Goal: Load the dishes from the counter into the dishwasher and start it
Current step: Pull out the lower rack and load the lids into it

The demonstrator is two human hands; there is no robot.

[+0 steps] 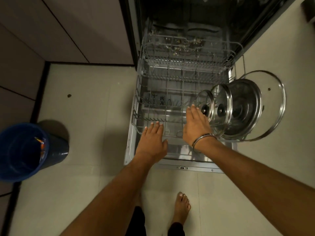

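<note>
The dishwasher stands open with its door (179, 162) folded down and the lower rack (150, 106) pulled out over it. Several glass lids with steel rims stand on edge at the rack's right side: a small lid (205, 103), a second lid (223, 106), a steel lid (245, 106) and a large glass lid (272, 103). My right hand (196, 126) hovers open just left of the small lid, fingers spread, holding nothing. My left hand (153, 138) is open, palm down, over the rack's front left edge.
The upper rack (187, 53) sits partly pulled out above, with bits of debris in it. A blue bin (22, 150) stands on the tiled floor at the left. Cabinet fronts (68, 31) fill the upper left. My bare foot (181, 206) is on the floor below the door.
</note>
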